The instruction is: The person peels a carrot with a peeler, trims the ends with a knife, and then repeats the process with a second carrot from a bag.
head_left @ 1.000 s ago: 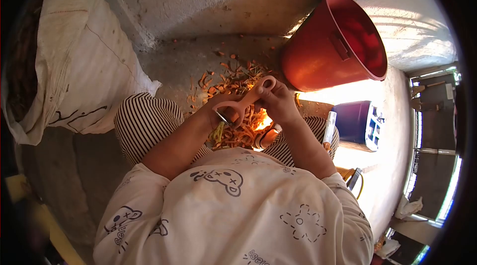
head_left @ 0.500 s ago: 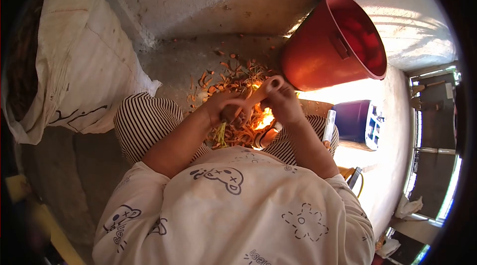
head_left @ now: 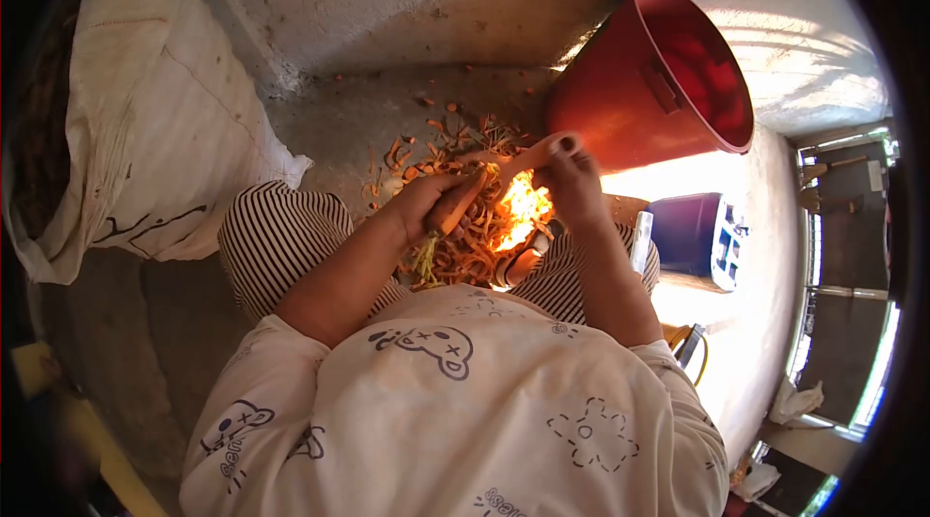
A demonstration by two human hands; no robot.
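The left hand (head_left: 423, 205) is closed round a carrot (head_left: 463, 205), which slants forward along the right side of that grip, between the hands; the right hand (head_left: 575, 186) clasps a peeler (head_left: 526, 161) by its handle, the head near the carrot's far end, contact unclear. Beneath, peelings (head_left: 465, 260) litter the floor (head_left: 334, 125), whose far edge meets a wall (head_left: 436, 32) near a red bucket (head_left: 605, 105).

The left grip (head_left: 423, 204) hides part of a carrot (head_left: 455, 211); the right grip (head_left: 575, 184) covers part of the peeler (head_left: 526, 161), whose head blurs against the peelings (head_left: 465, 260). The dark left border crops the white sack (head_left: 170, 110), its contents (head_left: 44, 120) too dim to name. The bottom edge cuts off the shirt (head_left: 436, 439).
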